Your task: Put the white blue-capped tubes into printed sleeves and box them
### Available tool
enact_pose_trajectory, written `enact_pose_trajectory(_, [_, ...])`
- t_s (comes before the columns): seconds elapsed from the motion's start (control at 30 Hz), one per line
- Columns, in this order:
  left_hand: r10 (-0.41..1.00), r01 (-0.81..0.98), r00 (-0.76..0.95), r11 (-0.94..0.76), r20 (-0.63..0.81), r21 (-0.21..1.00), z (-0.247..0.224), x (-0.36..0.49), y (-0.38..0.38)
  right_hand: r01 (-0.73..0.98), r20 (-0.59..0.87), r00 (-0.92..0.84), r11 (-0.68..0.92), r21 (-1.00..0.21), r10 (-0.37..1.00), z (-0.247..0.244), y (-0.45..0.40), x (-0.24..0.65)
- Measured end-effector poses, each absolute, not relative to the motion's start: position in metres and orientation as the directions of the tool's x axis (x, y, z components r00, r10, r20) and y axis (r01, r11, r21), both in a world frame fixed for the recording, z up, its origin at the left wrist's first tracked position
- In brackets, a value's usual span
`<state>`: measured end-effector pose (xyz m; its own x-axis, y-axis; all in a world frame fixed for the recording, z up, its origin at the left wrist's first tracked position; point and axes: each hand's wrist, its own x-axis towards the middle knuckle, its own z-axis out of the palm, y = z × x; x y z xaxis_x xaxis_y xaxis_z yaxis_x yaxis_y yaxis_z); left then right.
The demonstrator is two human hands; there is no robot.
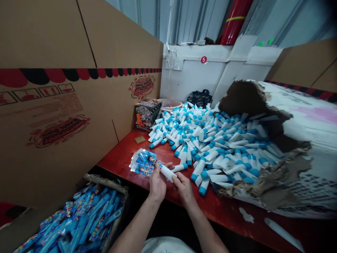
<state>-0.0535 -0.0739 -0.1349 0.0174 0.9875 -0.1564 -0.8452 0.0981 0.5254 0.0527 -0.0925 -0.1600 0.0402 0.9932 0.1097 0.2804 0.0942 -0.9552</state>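
Between my hands, over the front of the red table point(118, 151), is a white tube point(167, 171) with colourful printed film at its far end. My left hand point(157, 182) grips it, thumb on top; some of its fingers are hidden behind the tube. The near end is pinched by my right hand point(183, 185). Just beyond my left hand lies a stack of blue printed plastic sleeves point(142, 163). A large heap of white tubes with blue caps point(207, 135) spreads over the table right of my hands, one lying close behind my fingers.
At lower left, a carton point(123, 189) holds many blue wrapped tubes. A torn white carton point(302, 140) lies on the right. Behind the heap stand a printed box point(149, 114), a pink basin point(172, 103) and a dark bag point(200, 98). Tall cardboard point(60, 105) walls the left.
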Motion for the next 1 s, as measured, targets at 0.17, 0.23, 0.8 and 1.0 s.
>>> enact_pose_trajectory(0.17, [0.98, -0.756, 0.023, 0.146, -0.197, 0.638, -0.153, -0.034, -0.09, 0.222, 0.102, 0.079, 0.083, -0.972, 0.992, -0.165, -0.092, 0.042])
enact_pose_trajectory(0.23, [0.977, -0.742, 0.029, 0.161, -0.209, 0.65, -0.152, -0.038, -0.089, 0.176, 0.083, 0.052, 0.073, -0.982, 0.995, -0.161, -0.091, 0.041])
enact_pose_trajectory(0.8, [0.917, -0.889, 0.204, 0.321, -0.344, 0.327, -0.128, -0.081, -0.081, 0.139, 0.063, -0.155, 0.085, -0.987, 0.986, -0.173, -0.095, 0.041])
enact_pose_trajectory(1.0, [0.932, -0.873, 0.161, 0.288, -0.325, 0.393, -0.136, -0.108, -0.093, 0.221, 0.115, -0.262, 0.175, -0.959, 0.958, -0.172, -0.102, 0.019])
